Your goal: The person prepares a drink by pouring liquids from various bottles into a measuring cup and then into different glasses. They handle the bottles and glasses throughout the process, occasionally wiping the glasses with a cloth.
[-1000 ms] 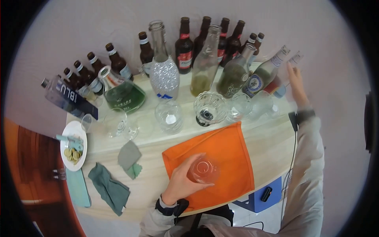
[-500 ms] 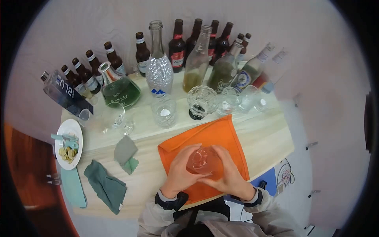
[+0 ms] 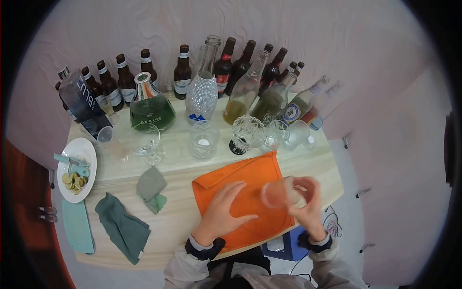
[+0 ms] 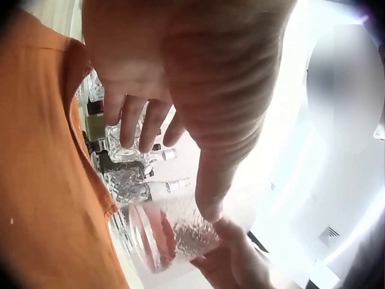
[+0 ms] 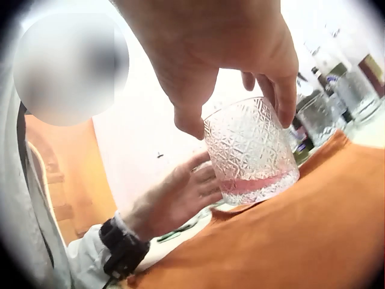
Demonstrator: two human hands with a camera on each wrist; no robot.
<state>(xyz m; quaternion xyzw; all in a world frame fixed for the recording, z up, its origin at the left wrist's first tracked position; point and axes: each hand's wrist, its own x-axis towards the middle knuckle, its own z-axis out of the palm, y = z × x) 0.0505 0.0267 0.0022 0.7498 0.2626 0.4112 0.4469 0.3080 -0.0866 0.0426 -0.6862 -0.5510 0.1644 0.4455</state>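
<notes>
My right hand point(image 3: 309, 204) grips a clear cut-glass tumbler point(image 5: 252, 144) near its rim, thumb on one side and fingers on the other. A little pink liquid lies in the bottom of the tumbler. It tilts over the right part of an orange cloth point(image 3: 250, 229), its base pointing left in the head view. To the left of it my left hand point(image 3: 221, 212) is held over the same cloth, thumb and fingers spread, with nothing between them. The right wrist view shows that left hand point(image 5: 174, 201) behind the tumbler.
A row of glasses, with a faceted tumbler point(image 3: 204, 144) and a footed dish point(image 3: 248, 132), stands behind the cloth. Farther back are a sparkly bottle point(image 3: 202, 96), a green decanter point(image 3: 153, 113) and several brown bottles. At left lie a plate of lime slices point(image 3: 89, 149) and a dark green cloth point(image 3: 122, 229).
My right hand came back from the bottles at far right and took the tumbler, first held by the left hand, then by both. The tumbler has moved right; the left hand has let go.
</notes>
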